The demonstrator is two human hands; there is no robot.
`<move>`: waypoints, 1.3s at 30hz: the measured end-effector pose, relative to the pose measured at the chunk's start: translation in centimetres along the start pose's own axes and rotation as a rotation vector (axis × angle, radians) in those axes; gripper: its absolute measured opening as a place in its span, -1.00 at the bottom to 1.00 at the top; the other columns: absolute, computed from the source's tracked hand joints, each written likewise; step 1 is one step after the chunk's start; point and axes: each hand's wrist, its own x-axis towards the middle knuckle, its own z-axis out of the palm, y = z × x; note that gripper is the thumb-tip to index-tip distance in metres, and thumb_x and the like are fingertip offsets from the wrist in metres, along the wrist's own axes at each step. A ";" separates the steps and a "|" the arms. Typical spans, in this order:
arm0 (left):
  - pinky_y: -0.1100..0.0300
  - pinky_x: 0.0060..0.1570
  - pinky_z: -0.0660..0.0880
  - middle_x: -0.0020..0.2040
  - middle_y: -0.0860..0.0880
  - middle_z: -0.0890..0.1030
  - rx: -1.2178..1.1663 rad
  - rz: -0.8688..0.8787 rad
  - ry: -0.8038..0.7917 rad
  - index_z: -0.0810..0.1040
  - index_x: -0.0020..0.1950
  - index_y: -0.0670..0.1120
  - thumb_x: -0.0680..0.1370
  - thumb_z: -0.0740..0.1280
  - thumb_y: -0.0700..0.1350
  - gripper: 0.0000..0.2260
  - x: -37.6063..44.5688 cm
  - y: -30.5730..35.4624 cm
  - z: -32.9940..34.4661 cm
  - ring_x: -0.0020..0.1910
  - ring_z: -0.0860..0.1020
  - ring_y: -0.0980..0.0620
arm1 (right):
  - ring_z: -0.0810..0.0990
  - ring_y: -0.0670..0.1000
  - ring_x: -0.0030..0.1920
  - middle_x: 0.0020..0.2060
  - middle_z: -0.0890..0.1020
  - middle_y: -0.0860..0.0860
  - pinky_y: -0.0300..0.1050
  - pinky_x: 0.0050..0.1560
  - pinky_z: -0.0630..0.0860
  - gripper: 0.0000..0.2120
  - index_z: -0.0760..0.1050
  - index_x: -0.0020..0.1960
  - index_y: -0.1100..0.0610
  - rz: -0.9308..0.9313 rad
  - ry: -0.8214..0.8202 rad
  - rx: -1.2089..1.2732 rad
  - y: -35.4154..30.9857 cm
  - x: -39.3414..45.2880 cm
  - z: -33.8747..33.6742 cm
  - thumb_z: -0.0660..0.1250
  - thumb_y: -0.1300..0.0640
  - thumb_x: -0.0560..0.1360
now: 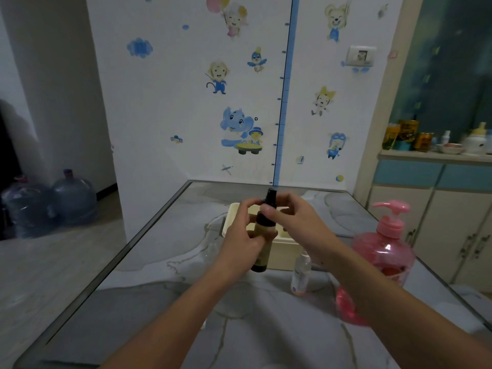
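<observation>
The left hand [241,245], in the head view, is curled round the body of the spray bottle [262,231]. It holds the bottle above the table [159,302], in front of the cream box [286,251]. The right hand [291,218] pinches the neck just under the black cap [271,197]. The bottle's long axis is almost upright, so I judge the right hand is the one to twist the cap. The hands mostly hide the inside of the box. A pink pump bottle [383,251] stands to the right.

Home interior, family living space. Wall [173,102] with cartoon animal stickers [237,126] and a blue height chart [286,83]; large water jugs [73,198] on the floor; sideboard [431,198] bearing tins [407,131] and a baby bottle [476,139]; marble-patterned table [159,302] with a pink pump bottle [386,251].
</observation>
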 end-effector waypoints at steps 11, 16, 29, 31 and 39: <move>-0.01 0.06 0.60 0.13 -0.04 0.54 0.006 -0.060 -0.036 0.26 0.19 0.27 0.52 0.35 -0.27 -0.50 -0.2 -0.3 0.6 0.02 0.63 0.02 | 0.52 -0.15 -0.11 -0.07 0.54 -0.09 -0.35 -0.22 0.44 -0.65 0.48 0.13 -0.02 -0.082 0.148 -0.193 -1.0 0.1 0.1 0.46 -0.03 0.39; -0.06 0.05 0.61 0.13 -0.02 0.58 -0.053 -0.055 -0.029 0.38 0.23 0.17 0.55 0.30 -0.29 -0.59 0.0 -0.4 0.5 -0.06 0.66 0.07 | 0.53 -0.26 -0.04 0.07 0.59 -0.08 -0.44 -0.22 0.38 -0.67 0.41 0.27 -0.02 -0.047 0.068 -0.116 -1.3 0.1 0.1 0.31 0.02 0.53; 0.03 0.05 0.60 0.10 0.12 0.56 -0.051 -0.073 -0.038 0.42 0.12 0.23 0.50 0.42 -0.17 -0.64 0.0 -0.4 0.7 0.00 0.62 0.02 | 0.57 -0.14 0.07 0.12 0.61 -0.06 -0.26 -0.02 0.46 -0.62 0.35 0.35 -0.03 -0.016 -0.053 -0.160 -1.9 0.5 -0.9 0.28 0.04 0.55; 0.04 0.04 0.59 0.07 0.16 0.57 -0.046 -0.075 -0.028 0.44 0.09 0.25 0.49 0.42 -0.16 -0.65 0.1 -0.7 0.5 0.01 0.61 0.03 | 0.60 -0.10 0.08 0.05 0.66 -0.05 -0.28 0.01 0.46 -0.57 0.35 0.35 -0.01 -0.043 -0.080 -0.157 -1.9 0.5 -1.2 0.33 0.17 0.52; 0.10 0.03 0.58 0.04 0.13 0.58 -0.059 -0.086 -0.049 0.46 0.09 0.19 0.51 0.39 -0.17 -0.71 -0.2 -0.9 0.8 0.03 0.60 0.04 | 0.58 -0.05 0.08 0.06 0.60 -0.04 -0.20 0.05 0.50 -0.54 0.34 0.32 -0.04 -0.015 -0.115 -0.281 -1.9 0.5 -1.1 0.40 0.03 0.47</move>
